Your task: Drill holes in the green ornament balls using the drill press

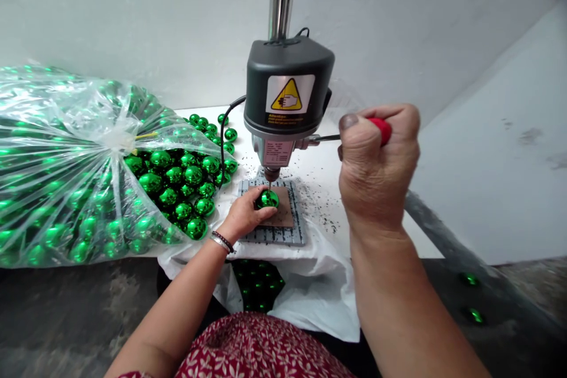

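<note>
My left hand (248,210) grips a shiny green ball (268,199) between thumb and fingers, on a brown board (286,212) over the grey slotted base plate (296,235). The thin bit (270,186) of a drill press (289,85) comes down onto the top of the ball. At the right, my right hand (378,153) is wrapped round the red knob (381,129) of the drill press lever (330,138).
A clear plastic bag (117,142) full of green balls lies at the left. Loose balls (230,134) sit behind the base. Dark shavings (323,204) dot the white table (336,242). A white sack (310,301) with green balls hangs below the table edge. Two balls (470,279) lie on the floor.
</note>
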{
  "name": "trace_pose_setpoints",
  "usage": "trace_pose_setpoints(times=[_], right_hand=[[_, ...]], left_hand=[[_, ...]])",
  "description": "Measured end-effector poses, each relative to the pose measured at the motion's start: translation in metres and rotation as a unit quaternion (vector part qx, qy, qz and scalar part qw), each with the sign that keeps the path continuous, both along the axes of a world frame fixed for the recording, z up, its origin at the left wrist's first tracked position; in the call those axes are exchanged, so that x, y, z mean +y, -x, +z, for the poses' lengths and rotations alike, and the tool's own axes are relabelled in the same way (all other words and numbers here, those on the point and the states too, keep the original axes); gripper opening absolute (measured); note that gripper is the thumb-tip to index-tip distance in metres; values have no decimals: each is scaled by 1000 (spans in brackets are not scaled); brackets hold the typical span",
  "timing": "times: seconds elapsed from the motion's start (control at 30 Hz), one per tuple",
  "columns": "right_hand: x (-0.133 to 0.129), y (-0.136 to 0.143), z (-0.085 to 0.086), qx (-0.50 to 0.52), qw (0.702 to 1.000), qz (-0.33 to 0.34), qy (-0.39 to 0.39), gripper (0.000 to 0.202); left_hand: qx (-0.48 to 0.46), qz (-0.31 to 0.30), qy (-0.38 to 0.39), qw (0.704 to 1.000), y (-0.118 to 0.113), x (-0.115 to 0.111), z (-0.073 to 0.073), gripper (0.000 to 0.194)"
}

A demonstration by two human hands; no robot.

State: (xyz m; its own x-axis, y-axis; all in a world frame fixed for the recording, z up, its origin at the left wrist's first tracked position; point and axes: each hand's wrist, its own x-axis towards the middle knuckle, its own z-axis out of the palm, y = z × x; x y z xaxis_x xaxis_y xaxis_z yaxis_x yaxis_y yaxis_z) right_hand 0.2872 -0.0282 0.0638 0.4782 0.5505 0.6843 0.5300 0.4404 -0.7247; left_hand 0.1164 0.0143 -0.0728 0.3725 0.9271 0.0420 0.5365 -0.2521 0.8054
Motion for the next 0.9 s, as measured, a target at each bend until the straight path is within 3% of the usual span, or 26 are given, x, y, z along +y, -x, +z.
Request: trace_pose_setpoints(times=[0.27,0.9], right_hand=[[-3,-1,1,34,998,-27,41,37],[-8,-1,-8,-12,994,-104,25,33]], left_hand=[[-22,25,22,999,-1,2,-8,60],[17,34,31,999,-8,2,0,65]])
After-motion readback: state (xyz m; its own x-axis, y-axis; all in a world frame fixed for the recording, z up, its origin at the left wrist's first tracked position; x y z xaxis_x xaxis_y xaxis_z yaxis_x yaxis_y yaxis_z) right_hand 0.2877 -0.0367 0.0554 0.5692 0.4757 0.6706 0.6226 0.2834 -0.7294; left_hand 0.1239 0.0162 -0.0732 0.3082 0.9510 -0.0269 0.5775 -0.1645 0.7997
